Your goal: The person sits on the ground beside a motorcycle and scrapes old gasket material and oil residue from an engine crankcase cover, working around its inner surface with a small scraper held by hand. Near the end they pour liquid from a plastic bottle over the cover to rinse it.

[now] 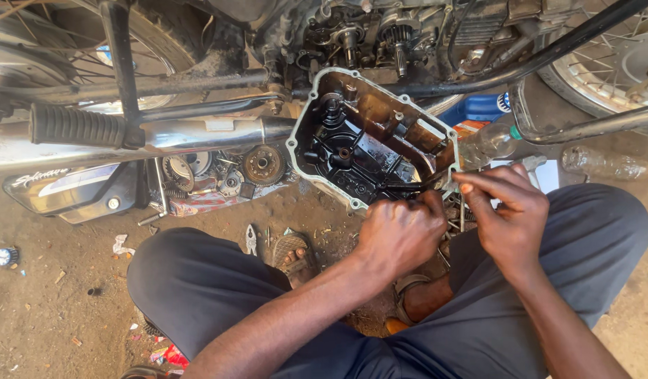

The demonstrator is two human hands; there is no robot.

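Observation:
A greasy metal engine side cover (369, 144) is held tilted, its oily black inside facing me, just below the open engine (380, 35) of a motorcycle. My left hand (399, 231) is closed on the cover's lower rim. My right hand (506, 210) pinches the cover's right edge with fingertips, possibly with a thin tool or gasket strip that I cannot make out. My knees in dark trousers frame both hands as I squat.
A chrome exhaust pipe (197, 133) and a footrest (75, 126) run across the left. Gears and clutch parts (229, 172) lie on a cloth on the dirt floor. A blue can (482, 107) and plastic bottles (604, 163) sit at right, near the rear wheel (604, 63).

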